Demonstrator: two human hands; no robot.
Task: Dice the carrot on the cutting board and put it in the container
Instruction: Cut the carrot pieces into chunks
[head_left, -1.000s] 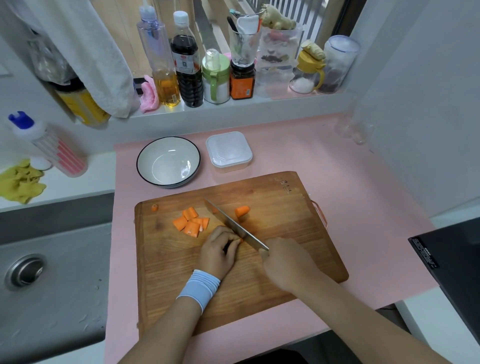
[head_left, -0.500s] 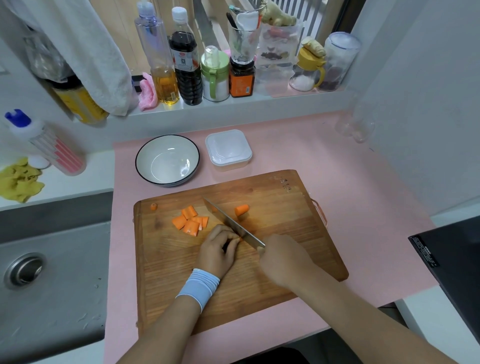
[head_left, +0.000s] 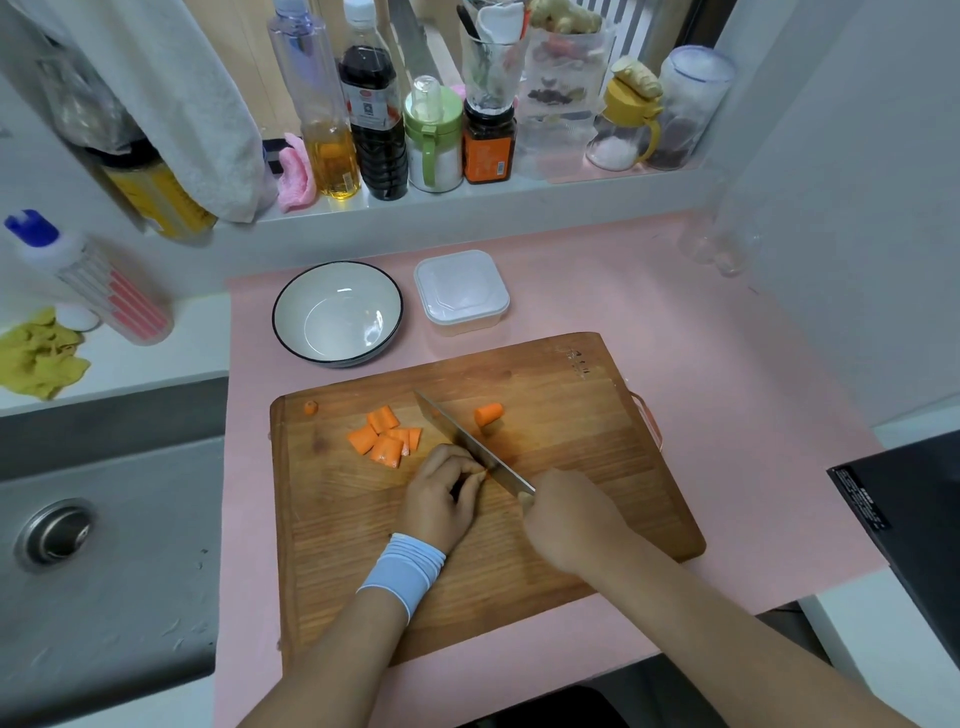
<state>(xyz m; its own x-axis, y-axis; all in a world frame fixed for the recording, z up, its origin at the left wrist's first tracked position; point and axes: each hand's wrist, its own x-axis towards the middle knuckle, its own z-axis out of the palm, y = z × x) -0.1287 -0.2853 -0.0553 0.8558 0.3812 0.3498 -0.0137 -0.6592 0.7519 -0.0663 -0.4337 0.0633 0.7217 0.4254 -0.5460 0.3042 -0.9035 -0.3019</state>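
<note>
A wooden cutting board (head_left: 571, 426) lies on the pink mat. Several orange carrot chunks (head_left: 384, 436) sit left of the knife, one carrot end (head_left: 488, 414) lies to its right, and a tiny bit (head_left: 310, 408) rests near the board's far left corner. My left hand (head_left: 441, 493), fingers curled, holds down a carrot piece that is almost hidden under it. My right hand (head_left: 566, 514) grips the handle of a knife (head_left: 467, 441), whose blade lies against my left fingers. A lidded clear plastic container (head_left: 461, 291) stands behind the board.
A white bowl (head_left: 291, 332) with a dark rim sits left of the container. Bottles and jars (head_left: 374, 104) line the back ledge. A sink (head_left: 104, 545) lies to the left, a black appliance (head_left: 914, 519) at the right edge.
Both hands and the knife stay in nearly the same place on the board; the camera view has shifted slightly. The carrot pieces have not moved.
</note>
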